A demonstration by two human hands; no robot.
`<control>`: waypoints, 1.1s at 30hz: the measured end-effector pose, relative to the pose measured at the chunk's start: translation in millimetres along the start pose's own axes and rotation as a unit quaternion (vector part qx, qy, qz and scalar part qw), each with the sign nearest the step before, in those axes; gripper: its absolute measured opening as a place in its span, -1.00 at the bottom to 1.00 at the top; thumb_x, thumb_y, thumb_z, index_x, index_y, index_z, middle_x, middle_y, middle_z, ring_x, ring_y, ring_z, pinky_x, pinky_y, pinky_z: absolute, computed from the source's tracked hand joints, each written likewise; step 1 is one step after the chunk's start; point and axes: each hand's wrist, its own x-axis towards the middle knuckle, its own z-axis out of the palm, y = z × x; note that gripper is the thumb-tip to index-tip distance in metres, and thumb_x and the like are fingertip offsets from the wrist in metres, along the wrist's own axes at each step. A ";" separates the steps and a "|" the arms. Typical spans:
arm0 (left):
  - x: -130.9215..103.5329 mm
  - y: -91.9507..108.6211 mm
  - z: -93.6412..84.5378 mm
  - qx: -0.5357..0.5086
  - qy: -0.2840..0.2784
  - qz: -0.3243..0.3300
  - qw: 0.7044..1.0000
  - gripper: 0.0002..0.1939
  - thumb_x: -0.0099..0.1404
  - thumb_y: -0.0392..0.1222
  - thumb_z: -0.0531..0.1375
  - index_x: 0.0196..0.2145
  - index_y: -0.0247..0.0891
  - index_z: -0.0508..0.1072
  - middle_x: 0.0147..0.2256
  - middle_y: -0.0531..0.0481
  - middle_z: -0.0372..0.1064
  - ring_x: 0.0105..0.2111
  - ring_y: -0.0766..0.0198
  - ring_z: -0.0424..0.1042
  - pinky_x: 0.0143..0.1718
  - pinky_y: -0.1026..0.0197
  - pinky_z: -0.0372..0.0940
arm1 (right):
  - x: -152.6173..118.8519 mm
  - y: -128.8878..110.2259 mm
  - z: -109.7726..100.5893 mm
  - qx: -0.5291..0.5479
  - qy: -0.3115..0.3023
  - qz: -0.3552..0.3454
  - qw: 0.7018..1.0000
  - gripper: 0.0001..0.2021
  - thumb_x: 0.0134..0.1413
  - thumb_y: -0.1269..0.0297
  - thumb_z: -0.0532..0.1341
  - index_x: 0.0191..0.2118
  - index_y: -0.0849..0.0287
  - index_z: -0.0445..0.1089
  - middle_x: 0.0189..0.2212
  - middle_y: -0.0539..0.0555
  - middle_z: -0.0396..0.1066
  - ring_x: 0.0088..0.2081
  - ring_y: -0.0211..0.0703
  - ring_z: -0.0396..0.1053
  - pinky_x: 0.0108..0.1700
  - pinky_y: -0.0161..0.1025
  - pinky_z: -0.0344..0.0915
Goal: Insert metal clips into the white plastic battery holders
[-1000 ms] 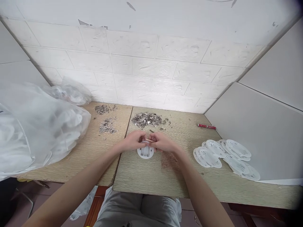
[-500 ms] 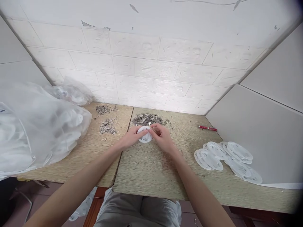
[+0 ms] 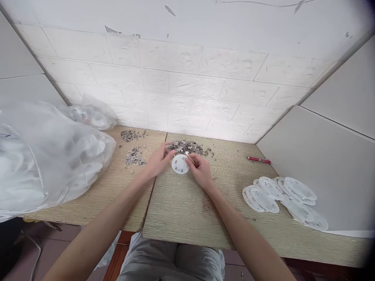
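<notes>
A round white disc (image 3: 180,164) with small dark metal parts on its face is held at its right edge by my right hand (image 3: 199,168), thumb over the rim. My left hand (image 3: 160,159) is just left of the disc, its thumb and forefinger apart, with nothing seen between them. Behind the disc lies a heap of small metal pieces (image 3: 186,146). Two smaller piles of metal bits, a front one (image 3: 135,157) and a back one (image 3: 129,135), lie on the table's left section.
Overlapping white discs (image 3: 299,207) lie on the right of the wooden table (image 3: 187,210). A red stick-like object (image 3: 259,160) is near the right panel. A big translucent bag (image 3: 67,156) fills the left, with a smaller plastic bag (image 3: 92,113) behind it.
My left hand has let go of the disc and moved left, its fingers now spread. More of the disc's face shows, while my right hand keeps hold of it. The view has shifted slightly.
</notes>
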 end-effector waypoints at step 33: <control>5.7 -38.4 -61.0 0.348 0.138 -0.232 0.898 -0.76 0.21 -0.27 0.10 -0.28 -0.25 0.57 -0.21 -0.24 0.51 -0.12 -0.10 0.43 -0.24 0.04 0.32 | -1.7 -1.3 -3.5 -0.016 -0.018 0.001 1.000 -0.69 0.14 0.04 0.15 -0.24 0.18 0.46 -0.54 0.01 0.34 -0.52 -0.24 0.20 -0.47 -0.29 0.11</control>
